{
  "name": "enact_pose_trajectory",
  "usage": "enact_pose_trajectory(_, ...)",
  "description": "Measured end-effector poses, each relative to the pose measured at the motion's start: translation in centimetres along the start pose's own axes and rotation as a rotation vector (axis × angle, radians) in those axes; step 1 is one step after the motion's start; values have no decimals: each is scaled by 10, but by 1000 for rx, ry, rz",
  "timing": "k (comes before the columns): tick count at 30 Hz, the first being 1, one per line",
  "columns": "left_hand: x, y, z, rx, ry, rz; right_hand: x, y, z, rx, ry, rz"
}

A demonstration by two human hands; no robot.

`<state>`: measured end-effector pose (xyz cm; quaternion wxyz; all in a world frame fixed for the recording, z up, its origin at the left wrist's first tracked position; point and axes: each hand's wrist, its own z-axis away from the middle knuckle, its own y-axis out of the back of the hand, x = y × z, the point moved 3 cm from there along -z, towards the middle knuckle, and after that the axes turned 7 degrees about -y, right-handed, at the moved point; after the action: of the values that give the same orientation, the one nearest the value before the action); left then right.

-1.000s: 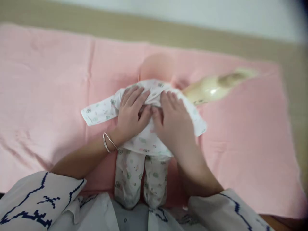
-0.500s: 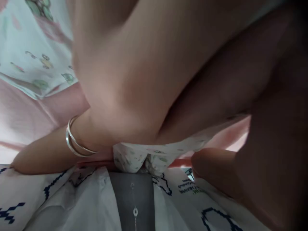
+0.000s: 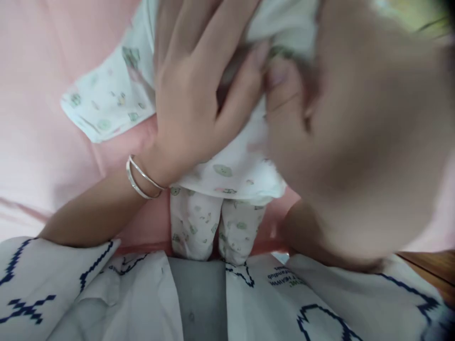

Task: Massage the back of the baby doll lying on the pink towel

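Observation:
A small white printed top and matching small trousers lie on a pink sheet; whether anything fills them I cannot tell. My left hand, with a silver bangle at its wrist, rests over the top. Its fingers stretch away past the upper edge of the view, and its thumb points to the right. Large, close and blurred, my right hand is at the top's upper part. Its thumb meets my left thumb at a greenish edge of cloth, pressed against a bent finger; the other fingers are unclear.
One printed sleeve spreads out to the left. White cloth with dark blue line drawings covers my lap, with a grey strip between. A brown wooden surface shows at lower right. Something yellowish sits at upper right.
Both hands have moved away from the camera and down toward the top. More of the top, its left sleeve and the trousers now shows. The two thumbs are now together.

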<state>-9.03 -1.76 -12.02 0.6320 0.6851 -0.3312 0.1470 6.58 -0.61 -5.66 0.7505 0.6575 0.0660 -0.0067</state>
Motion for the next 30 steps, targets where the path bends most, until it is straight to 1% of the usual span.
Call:
enact_pose_trajectory(1, 7, 8, -6, 153, -64, -54, -7, 1, 0, 6, 54, 4)
enact_pose_trajectory(3, 13, 10, -8, 283, -136, -86, -17, -2, 1, 29, 115, 1)
enact_pose_trajectory(4, 12, 8, -7, 333, -170, -75, -19, -5, 3, 44, 130, -13)
enact_pose_trajectory(6, 5, 4, -5, 373, -165, -67, -24, -11, 7, 80, 176, -79)
enact_pose_trajectory(8, -1, 4, -5, 434, -204, -77, -26, -12, 9, 157, 164, -156)
enact_pose_trajectory(10, -3, 7, -4, 465, -221, -66, -26, -9, 11, 195, 141, -155)
enact_pose_trajectory(13, 0, 10, -1, 478, -232, -62, -27, -3, 13, 180, 213, -150)
enact_pose_trajectory(14, 0, 11, 0, 486, -230, -59, -25, -1, 13, 216, 216, -174)
enact_pose_trajectory(15, 0, 11, 1, 494, -217, -52, -24, 0, 13, 281, 199, -200)
enact_pose_trajectory(16, -1, 11, 3, 503, -212, -46, -22, -1, 12, 355, 179, -224)
enact_pose_trajectory(17, -2, 10, 4, 510, -210, -39, -22, -5, 12, 400, 186, -244)
enact_pose_trajectory(19, -5, 9, 5, 518, -207, -30, -24, -18, 10, 363, 290, -265)
enact_pose_trajectory(21, -9, 7, 5, 525, -203, -24, -23, -31, 8, 348, 331, -294)
enact_pose_trajectory(22, -11, 6, 5, 530, -197, -20, -21, -35, 8, 371, 331, -310)
enact_pose_trajectory(24, -13, 5, 5, 545, -189, -10, -18, -39, 7, 436, 331, -335)
enact_pose_trajectory(25, -14, 5, 5, 550, -189, -5, -17, -40, 6, 449, 338, -337)
enact_pose_trajectory(28, -14, 5, 5, 555, -196, 6, -16, -43, 4, 412, 362, -320)
enact_pose_trajectory(30, -13, 7, 5, 561, -193, 6, -15, -42, 4, 425, 370, -315)
